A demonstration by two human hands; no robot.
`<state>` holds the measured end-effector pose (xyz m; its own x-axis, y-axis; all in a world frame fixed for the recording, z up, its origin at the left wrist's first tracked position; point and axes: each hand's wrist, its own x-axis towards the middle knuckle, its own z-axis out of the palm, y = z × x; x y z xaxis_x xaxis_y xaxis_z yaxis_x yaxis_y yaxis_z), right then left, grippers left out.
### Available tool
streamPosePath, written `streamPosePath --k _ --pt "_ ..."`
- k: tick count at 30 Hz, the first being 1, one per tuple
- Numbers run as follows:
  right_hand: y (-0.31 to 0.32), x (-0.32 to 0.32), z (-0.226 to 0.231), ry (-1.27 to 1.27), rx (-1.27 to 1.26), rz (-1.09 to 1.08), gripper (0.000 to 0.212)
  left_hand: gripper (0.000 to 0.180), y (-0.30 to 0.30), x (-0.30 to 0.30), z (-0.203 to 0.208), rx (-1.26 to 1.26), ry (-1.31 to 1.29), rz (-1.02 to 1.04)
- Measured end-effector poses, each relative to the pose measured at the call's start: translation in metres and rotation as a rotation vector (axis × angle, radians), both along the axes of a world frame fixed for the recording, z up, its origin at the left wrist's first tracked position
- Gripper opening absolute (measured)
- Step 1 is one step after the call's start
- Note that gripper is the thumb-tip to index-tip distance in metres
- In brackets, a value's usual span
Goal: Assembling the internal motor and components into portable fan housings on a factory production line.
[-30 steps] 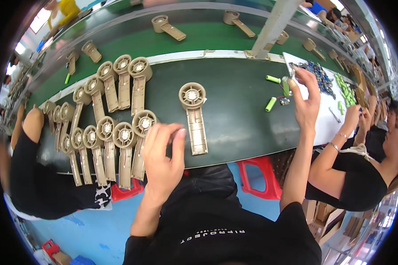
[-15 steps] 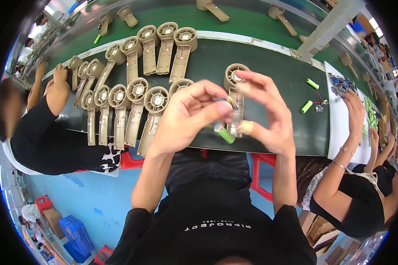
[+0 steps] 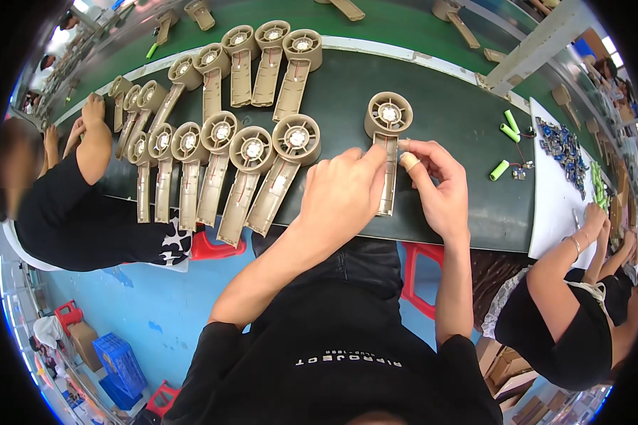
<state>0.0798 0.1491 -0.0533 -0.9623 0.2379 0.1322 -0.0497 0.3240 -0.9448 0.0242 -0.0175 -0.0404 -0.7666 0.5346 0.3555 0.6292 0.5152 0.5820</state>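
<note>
In front of me a beige handheld fan housing (image 3: 388, 113) lies on the dark work table, its hollow handle pointing toward me. My left hand (image 3: 344, 188) is closed over the upper handle, with fingertips pressed at its inside. Whatever lies beneath those fingers is hidden. Just right of the handle, my right hand (image 3: 438, 185) has thumb and index finger pinched together. A pale wrap covers its thumb tip, and I cannot make out what the pinch holds. The green battery cell seen earlier is not visible at my hands.
Several similar fan housings (image 3: 253, 149) stand in two rows at left. Green battery cells (image 3: 500, 170) with a wired circuit board (image 3: 521, 171) lie at right, beside a white board (image 3: 546, 212) bearing circuit boards. Co-workers sit on both sides. A conveyor (image 3: 397, 32) runs beyond.
Both hands have come down from above the table to the fan handle. The battery cell and small part at my left hand have gone from sight. The co-worker's hand at right has drawn nearer.
</note>
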Motion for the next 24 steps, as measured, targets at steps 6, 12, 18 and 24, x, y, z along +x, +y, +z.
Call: streamPosePath --k 6,12,18,24 --pt "-0.004 -0.005 0.004 0.059 0.088 -0.005 0.021 0.012 0.002 -0.009 0.007 -0.016 -0.06 0.05" --pt "-0.013 -0.012 0.006 0.174 0.286 -0.018 0.023 0.016 0.008 -0.019 0.001 0.25 -0.468 0.081" --pt "-0.012 -0.017 -0.005 0.359 0.487 -0.056 0.02 0.019 0.009 -0.018 0.003 0.594 -0.878 0.029" --pt "-0.014 -0.017 -0.005 0.415 0.554 -0.078 0.015 0.022 -0.015 -0.012 0.005 0.42 -0.806 -0.046"
